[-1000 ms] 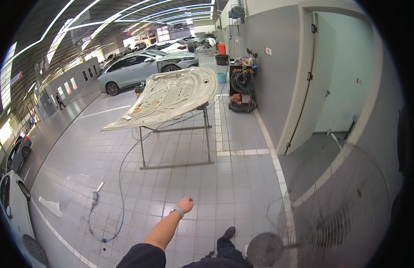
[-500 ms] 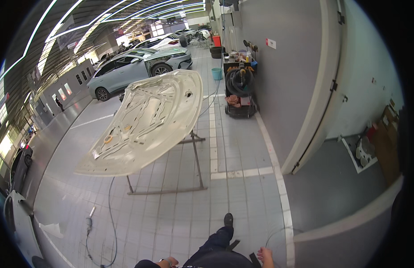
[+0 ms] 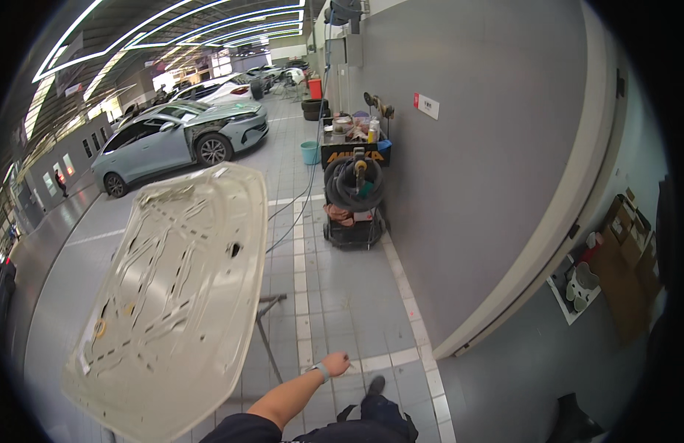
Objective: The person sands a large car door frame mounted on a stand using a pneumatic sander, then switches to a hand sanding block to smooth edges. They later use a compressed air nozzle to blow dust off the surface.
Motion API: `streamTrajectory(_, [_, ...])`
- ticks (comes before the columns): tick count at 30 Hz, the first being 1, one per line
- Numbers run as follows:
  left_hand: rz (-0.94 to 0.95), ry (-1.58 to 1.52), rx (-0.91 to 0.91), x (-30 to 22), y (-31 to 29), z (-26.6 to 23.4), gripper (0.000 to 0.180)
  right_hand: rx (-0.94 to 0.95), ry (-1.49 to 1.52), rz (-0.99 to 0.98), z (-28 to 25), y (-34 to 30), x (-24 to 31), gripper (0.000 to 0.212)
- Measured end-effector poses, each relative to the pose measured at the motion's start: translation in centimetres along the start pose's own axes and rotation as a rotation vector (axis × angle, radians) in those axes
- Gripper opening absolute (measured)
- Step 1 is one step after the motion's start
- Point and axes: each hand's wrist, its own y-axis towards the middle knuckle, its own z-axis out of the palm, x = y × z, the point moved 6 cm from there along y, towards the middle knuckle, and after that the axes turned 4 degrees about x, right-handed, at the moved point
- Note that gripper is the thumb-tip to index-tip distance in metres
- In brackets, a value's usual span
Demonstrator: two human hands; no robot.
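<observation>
Left hand point(image 3: 336, 364): fingers loosely curled, empty. Hood panel point(image 3: 172, 295) on stand at 10 o'clock (near, not touching), long axis 1-to-7 o'clock. Right hand out of view.

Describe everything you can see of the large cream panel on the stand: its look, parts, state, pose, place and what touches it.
The cream car bonnet panel lies underside up, showing pressed ribs, cut-out holes and a dark opening near its right edge. It looks like painted sheet metal, matt and dusty. It rests tilted on a metal stand, whose legs show below its right edge, on the grey tiled workshop floor. No hand touches it; the person's hand swings free to its lower right.
</observation>
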Motion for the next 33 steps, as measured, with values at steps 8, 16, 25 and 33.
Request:
streamTrajectory(8, [0.002, 0.112, 0.050, 4.3, 21.8, -11.7, 0.033, -0.001, -0.146, 0.063, 8.6, 8.4, 24.6, 0.024])
streamTrajectory(16, [-0.894, -0.211, 0.101, 26.5, 26.2, -18.8, 0.043, 0.061, -0.807, -0.606, 28.5, 14.4, 77.4, 0.023])
streamTrajectory(25, [-0.421, -0.050, 0.196, 29.1, 54.9, -37.3, 0.046, 0.602, -0.203, -0.919, 55.5, -1.6, 107.5, 0.014])
streamTrajectory(33, [-0.332, -0.026, 0.012, 35.8, 75.0, -56.0, 0.034, 0.696, -0.388, -0.765, 62.4, -4.4, 113.8, 0.017])
